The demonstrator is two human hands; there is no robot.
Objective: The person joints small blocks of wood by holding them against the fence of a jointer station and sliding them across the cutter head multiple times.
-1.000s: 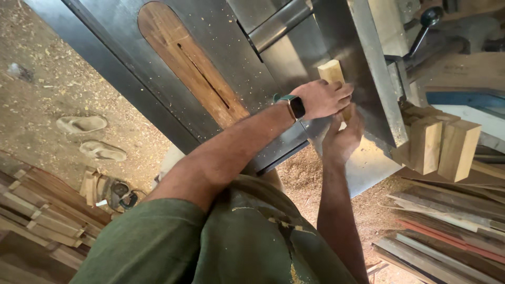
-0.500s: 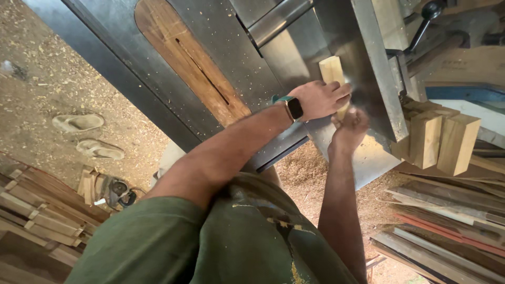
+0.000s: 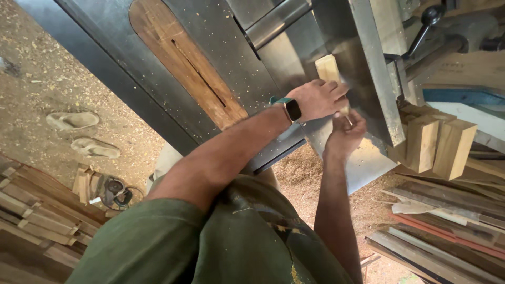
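Upright fence (image 3: 368, 73) beside wood block (image 3: 327, 68)

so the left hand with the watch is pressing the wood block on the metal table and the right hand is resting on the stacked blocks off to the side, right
Not quite. The head view shows the right hand at the near end of the wood block, just under the left hand, not on the stacked blocks. The rest holds: the left hand wears the watch and presses the block on the metal table.

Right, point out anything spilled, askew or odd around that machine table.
Sawdust lies heaped on the ground under the metal table, with flecks across its top. A pair of sandals lies loose on the dirt. The left hand and right hand hold a pale wood block flat; nothing looks damaged.
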